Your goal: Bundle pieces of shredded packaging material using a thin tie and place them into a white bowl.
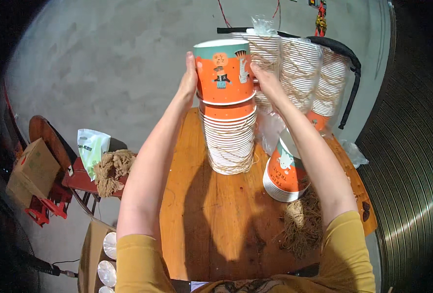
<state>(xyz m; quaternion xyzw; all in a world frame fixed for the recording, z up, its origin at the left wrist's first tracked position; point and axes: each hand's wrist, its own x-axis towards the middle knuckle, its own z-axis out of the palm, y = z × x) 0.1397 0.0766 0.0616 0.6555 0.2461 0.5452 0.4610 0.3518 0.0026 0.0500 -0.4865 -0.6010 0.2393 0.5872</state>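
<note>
Behind everything, a grey wall (128,88), fading into black at the round edge of view. In the middle, a wooden table (216,254), partly hidden by the arms and by shadow. At right, a ribbed metal shutter (416,195), cut off, too dark to make out in its upper part. On the far right of the table, three tall bagged stacks (299,73), with white rims and twine under clear plastic, partly covered by the right forearm (316,158). Left of these, a twine-wound stack (230,146), standing upright. At its top, an orange tub (221,80) with teal band and small figures; cannot tell whether resting fully there or slightly lifted. Nearer and to the right, a tilted stack (287,171) of similar tubs, also partly behind the forearm. At lower left, an open carton (90,254) with silver discs (107,272), cut off below. Beside the tilted stack, a twine bundle (294,215), partly hidden. On the tub's two sides, the left hand (189,78) and right hand (266,80), with fingers curved, spread to the tub's width and gripping it between; most fingertips hidden behind.
</note>
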